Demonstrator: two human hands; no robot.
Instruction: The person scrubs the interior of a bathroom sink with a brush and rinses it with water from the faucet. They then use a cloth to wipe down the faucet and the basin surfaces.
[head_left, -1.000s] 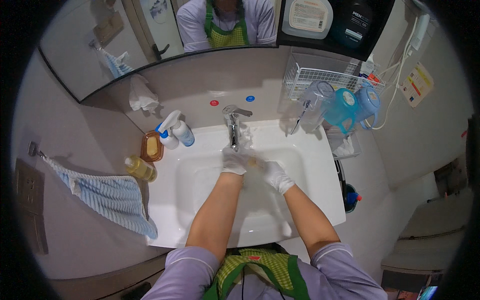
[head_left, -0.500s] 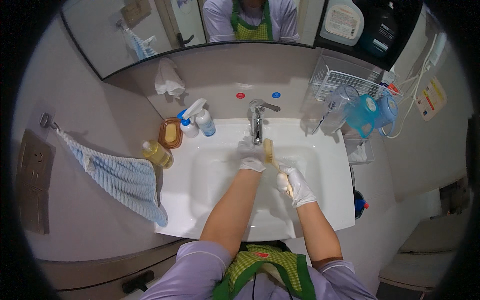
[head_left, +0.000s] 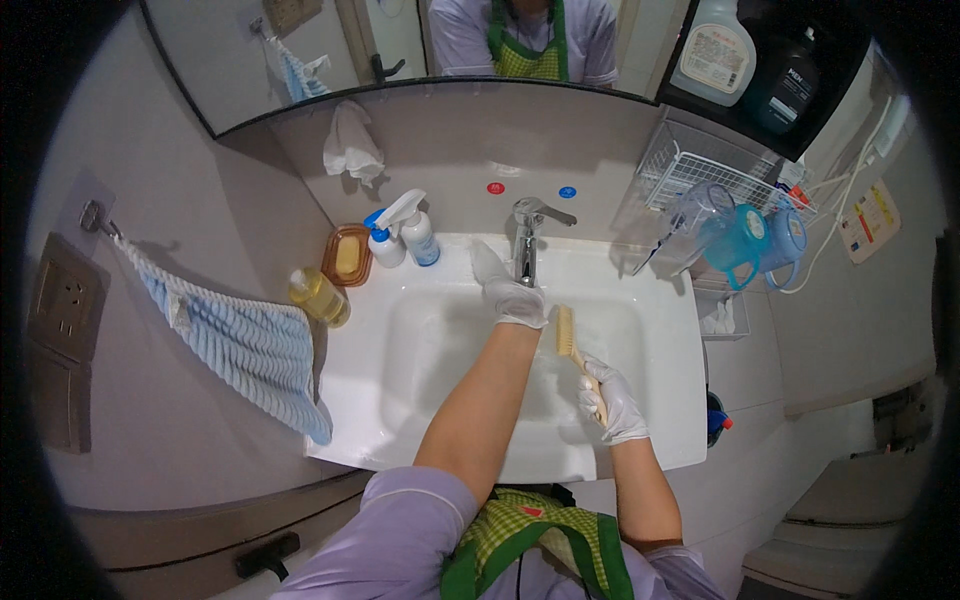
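My right hand point(head_left: 617, 402), in a white glove, grips the pale handle of a scrub brush point(head_left: 571, 340) over the right half of the white sink point(head_left: 420, 345). The brush's cream bristles point left, and its head is toward the tap. My left hand point(head_left: 508, 292), gloved too, reaches just left of the chrome tap point(head_left: 526, 245). Its fingers look stretched out toward the sink's back rim, and nothing shows in them. The tap's spout ends close beside that hand.
Left of the basin are a soap bar in a brown dish point(head_left: 346, 255), a yellow liquid bottle point(head_left: 319, 297) and a white spray bottle point(head_left: 418, 235). A blue-white towel point(head_left: 225, 340) hangs on the left wall. At right are clear and blue cups point(head_left: 738, 243) and a wire basket point(head_left: 715, 180).
The brush and my right hand have moved right and toward me, away from the tap. My left hand now has its fingers extended to the back rim. The view has shifted slightly.
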